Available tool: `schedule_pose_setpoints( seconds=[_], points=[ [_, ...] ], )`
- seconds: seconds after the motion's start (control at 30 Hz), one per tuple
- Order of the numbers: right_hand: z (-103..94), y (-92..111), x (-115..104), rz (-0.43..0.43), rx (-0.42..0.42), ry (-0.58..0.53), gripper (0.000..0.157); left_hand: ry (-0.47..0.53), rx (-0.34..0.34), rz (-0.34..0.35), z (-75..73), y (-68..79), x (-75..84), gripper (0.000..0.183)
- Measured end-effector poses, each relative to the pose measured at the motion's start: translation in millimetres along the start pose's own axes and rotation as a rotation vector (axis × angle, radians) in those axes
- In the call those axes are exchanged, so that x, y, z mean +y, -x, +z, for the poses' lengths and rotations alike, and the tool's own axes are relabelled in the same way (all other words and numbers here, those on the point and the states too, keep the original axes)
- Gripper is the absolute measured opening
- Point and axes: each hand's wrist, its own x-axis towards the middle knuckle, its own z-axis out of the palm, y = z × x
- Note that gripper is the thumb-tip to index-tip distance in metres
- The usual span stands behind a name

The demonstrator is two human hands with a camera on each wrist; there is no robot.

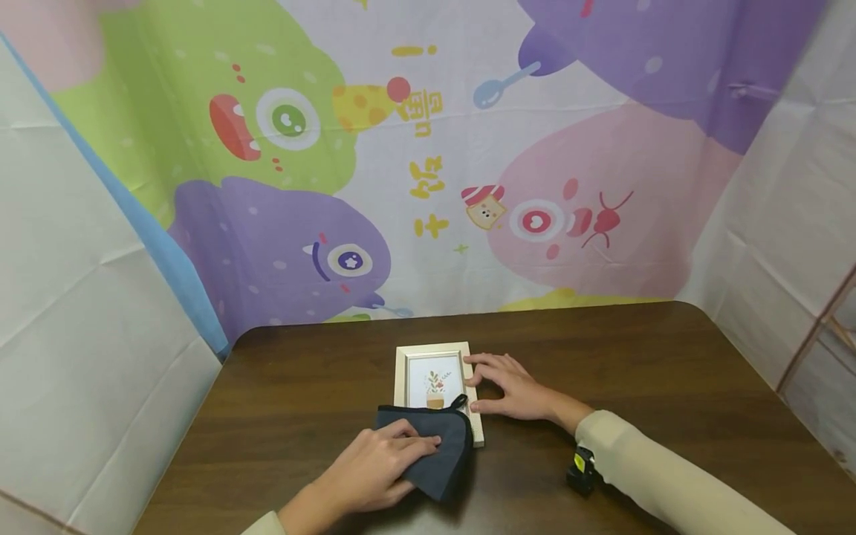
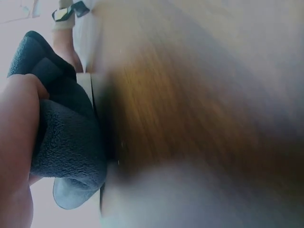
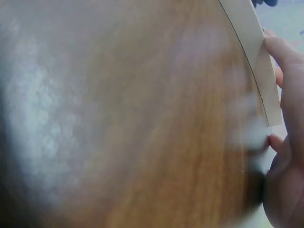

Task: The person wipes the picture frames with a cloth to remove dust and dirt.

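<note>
A cream-coloured picture frame [image 1: 401, 371] lies on the table, showing a small potted-plant picture [image 1: 435, 380]. My left hand [image 1: 374, 464] grips a dark grey cloth [image 1: 444, 464] with black edging and a hanging loop. This cloth covers the frame's near end, hiding the lower part of the picture. In the left wrist view its fluffy side [image 2: 71, 142] shows, bunched against the frame's pale side. My right hand [image 1: 518, 390] rests its spread fingertips along the frame's right edge. Seen from the right wrist, the fingers and thumb [image 3: 275, 142] sit at the frame's side wall [image 3: 261, 71].
The brown wooden table [image 1: 301, 386] reaches back to a cartoon-printed curtain [image 1: 441, 275]. White sheets hang on the left [image 1: 80, 297] and right [image 1: 756, 245]. A small black camera [image 1: 582, 472] is strapped at the right sleeve [image 1: 669, 468].
</note>
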Motion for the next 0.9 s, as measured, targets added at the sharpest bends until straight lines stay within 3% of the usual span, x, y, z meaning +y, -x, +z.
schedule_pose_setpoints(
  seconds=[0.17, 0.37, 0.63, 0.9],
  points=[
    [0.6, 0.9, -0.8, -0.006, 0.011, 0.007, 0.022, 0.026, 0.011, -0.034, -7.2, 13.0, -7.5, 0.052],
    [1.4, 0.1, 1.2, -0.021, 0.010, 0.005, 0.021, 0.099, 0.013, -0.112, -10.4, 26.4, -12.6, 0.047],
    [1.8, 1.4, 0.2, -0.035, 0.013, -0.003, 0.023, 0.016, 0.070, -0.017, -6.5, 23.0, -11.1, 0.049],
    [1.0, 2.0, 0.7, -0.036, 0.015, 0.001, 0.022, -0.062, 0.062, 0.062, -0.8, 8.6, -4.0, 0.047]
  ],
)
